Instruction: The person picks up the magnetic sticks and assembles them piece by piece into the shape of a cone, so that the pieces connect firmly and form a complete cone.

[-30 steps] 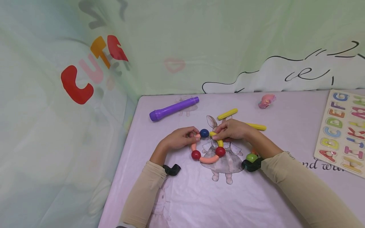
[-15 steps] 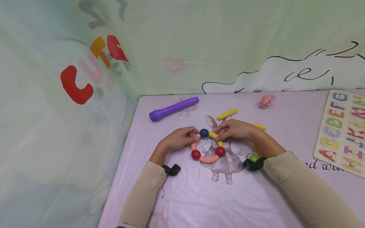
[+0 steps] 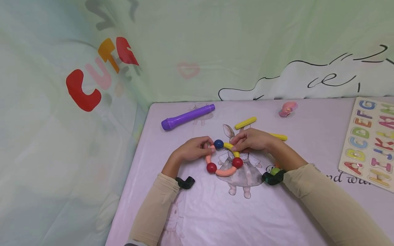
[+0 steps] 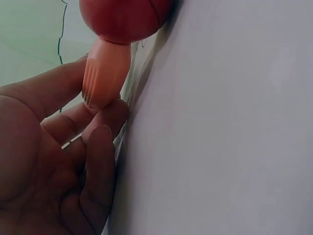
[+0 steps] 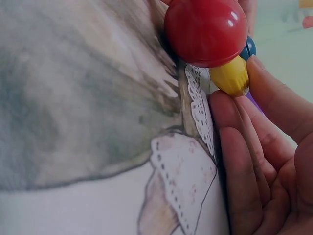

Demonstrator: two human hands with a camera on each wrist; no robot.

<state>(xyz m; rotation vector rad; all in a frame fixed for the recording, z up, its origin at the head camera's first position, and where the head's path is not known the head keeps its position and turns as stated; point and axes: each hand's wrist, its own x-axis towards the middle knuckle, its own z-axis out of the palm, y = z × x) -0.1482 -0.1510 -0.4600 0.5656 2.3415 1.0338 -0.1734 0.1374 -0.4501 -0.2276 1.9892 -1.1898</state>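
On the table lies a ring of toy rods and balls. In the head view a blue ball (image 3: 219, 144) sits at its top, a yellow curved rod (image 3: 228, 146) at its right, and a red ball (image 3: 237, 162) below that. An orange curved rod (image 3: 226, 171) runs along the bottom to a second red ball (image 3: 211, 167). My left hand (image 3: 195, 149) pinches the orange curved rod (image 4: 108, 71) on the ring's left side. My right hand (image 3: 250, 140) pinches the yellow rod between thumb and fingers. Fingertips hide parts of both gripped rods.
Two yellow rods (image 3: 246, 123) lie beyond my right hand, one partly hidden by it. A green ball (image 3: 275, 171) is partly behind the right wrist camera. A purple toy microphone (image 3: 187, 117), a pink candy-shaped toy (image 3: 288, 109) and an alphabet puzzle board (image 3: 369, 143) lie farther off.
My right hand has brought the yellow rod against the blue ball, closing the gap between them. Since then the blue ball and the yellow rod have shifted slightly left.
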